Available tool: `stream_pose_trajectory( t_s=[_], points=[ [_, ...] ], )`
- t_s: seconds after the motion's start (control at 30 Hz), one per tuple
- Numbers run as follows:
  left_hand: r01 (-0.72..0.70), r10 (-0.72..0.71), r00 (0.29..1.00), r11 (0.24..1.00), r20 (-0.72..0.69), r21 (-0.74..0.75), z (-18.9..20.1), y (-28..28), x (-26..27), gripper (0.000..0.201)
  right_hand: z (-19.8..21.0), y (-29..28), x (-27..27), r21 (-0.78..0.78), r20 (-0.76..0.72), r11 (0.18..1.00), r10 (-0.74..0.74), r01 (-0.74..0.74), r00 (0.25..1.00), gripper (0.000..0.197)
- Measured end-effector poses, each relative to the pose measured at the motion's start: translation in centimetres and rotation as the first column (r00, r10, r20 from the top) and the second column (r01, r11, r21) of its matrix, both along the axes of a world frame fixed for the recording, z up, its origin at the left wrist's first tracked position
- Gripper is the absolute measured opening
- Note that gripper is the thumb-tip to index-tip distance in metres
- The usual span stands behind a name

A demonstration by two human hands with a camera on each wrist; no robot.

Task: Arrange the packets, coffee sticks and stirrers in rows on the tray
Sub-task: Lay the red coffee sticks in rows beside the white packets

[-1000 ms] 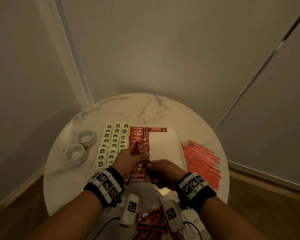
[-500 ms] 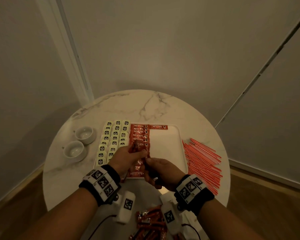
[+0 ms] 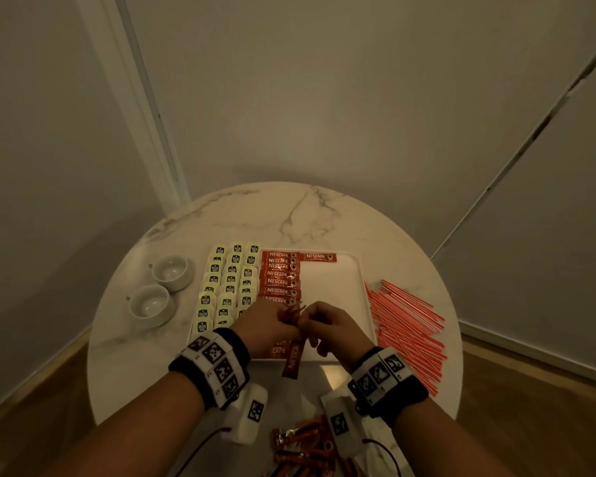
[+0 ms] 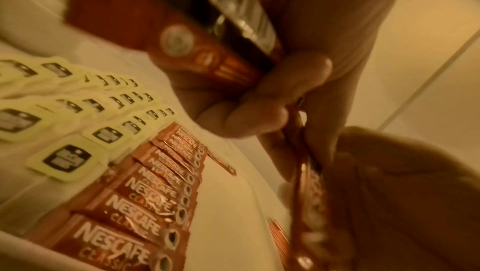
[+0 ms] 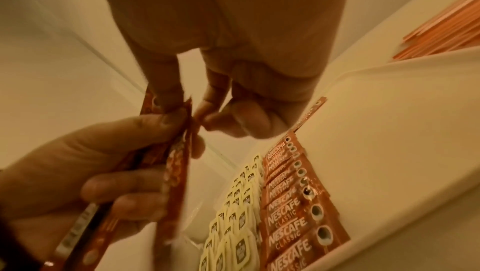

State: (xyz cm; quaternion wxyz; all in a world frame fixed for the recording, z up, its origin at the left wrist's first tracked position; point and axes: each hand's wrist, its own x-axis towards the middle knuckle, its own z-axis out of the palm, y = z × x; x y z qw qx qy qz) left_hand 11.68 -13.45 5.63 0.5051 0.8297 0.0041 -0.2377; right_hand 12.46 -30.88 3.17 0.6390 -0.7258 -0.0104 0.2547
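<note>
L hand (image 3: 265,327) grips a small bunch of coffee sticks (image 5: 176,164), fingers curled round them, held above the tray's (image 3: 338,297) near edge. One stick of the bunch hangs down past the rim, label visible. R hand (image 3: 331,325) pinches the top end of a stick in that bunch w/ thumb & fingertips (image 5: 166,99), touching the L hand. On the tray: packets (image 3: 229,284) in three columns at left, a row of coffee sticks (image 3: 280,278) beside them, one more stick (image 3: 319,257) at the far edge. Stirrers (image 3: 406,328) lie piled on the table (image 3: 289,215) just right of the tray. More loose sticks (image 3: 303,445) near the person. Two cups (image 3: 159,287) left of the tray.
</note>
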Motion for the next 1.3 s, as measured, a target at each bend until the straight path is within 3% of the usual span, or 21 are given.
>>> stream_pose_trajectory(
  t_s=[0.13, 0.23, 0.33, 0.4, 0.57, 0.7, 0.83, 0.93, 1.03, 1.1, 1.13, 1.3],
  points=[
    [-0.028, 0.028, 1.0, 0.999, 0.003, 0.021, -0.7, -1.0, 0.2, 0.02, 0.6, -0.5, 0.4, 0.125, -0.027, 0.989, -0.079, 0.082, 0.997, 0.01],
    [-0.055, 0.056, 0.997, 0.998, -0.05, 0.022, -1.4, -0.9, 0.1, 0.017, 0.3, -1.4, 1.5, 0.232, -0.123, 0.924, -0.281, 0.303, 0.952, 0.009],
    [-0.107, 0.11, 0.991, 0.993, -0.072, 0.044, -2.5, 0.3, 0.3, 0.014, -1.8, -2.8, 3.7, 0.263, -0.277, 0.738, -0.56, 0.622, 0.781, 0.01],
    [-0.213, 0.213, 0.971, 0.977, -0.11, 0.006, -3.0, 1.1, 0.3, 0.014, -3.4, -3.5, 5.2, 0.207, -0.336, 0.646, -0.658, 0.735, 0.674, 0.011],
    [-0.331, 0.323, 0.938, 0.943, -0.127, -0.047, -3.8, 2.2, 0.2, 0.013, -6.0, -2.8, 8.3, 0.049, -0.348, 0.627, -0.719, 0.778, 0.601, 0.016],
    [-0.357, 0.342, 0.931, 0.925, -0.126, -0.128, -4.2, 3.1, 0.0, 0.019, -7.1, -1.3, 10.0, -0.073, -0.268, 0.688, -0.711, 0.722, 0.65, 0.021],
    [-0.383, 0.378, 0.924, 0.915, -0.064, -0.13, -3.5, 3.7, -0.4, 0.019, -7.8, -1.4, 10.5, -0.188, -0.16, 0.697, -0.717, 0.692, 0.678, 0.024],
    [-0.392, 0.394, 0.919, 0.912, -0.012, -0.118, -2.9, 3.9, -0.7, 0.021, -7.6, -1.3, 9.4, -0.506, 0.201, 0.644, -0.559, 0.574, 0.804, 0.029],
    [-0.401, 0.405, 0.914, 0.905, 0.001, -0.141, -2.5, 3.6, -0.8, 0.021, -7.1, 0.0, 7.7, -0.642, 0.408, 0.653, -0.152, 0.401, 0.9, 0.042],
    [-0.404, 0.409, 0.913, 0.903, 0.006, -0.145, -2.6, 3.5, -0.8, 0.021, -7.2, 1.1, 7.2, -0.794, 0.351, 0.561, 0.111, 0.233, 0.93, 0.053],
    [-0.4, 0.405, 0.914, 0.905, 0.004, -0.148, -2.7, 3.4, -0.9, 0.019, -7.4, 1.5, 7.2, -0.842, 0.303, 0.508, 0.166, 0.182, 0.938, 0.055],
    [-0.342, 0.344, 0.939, 0.928, -0.013, -0.15, -2.9, 3.5, -1.3, 0.018, -7.5, 2.3, 7.7, -0.898, 0.147, 0.438, 0.207, 0.042, 0.967, 0.05]
  ],
)
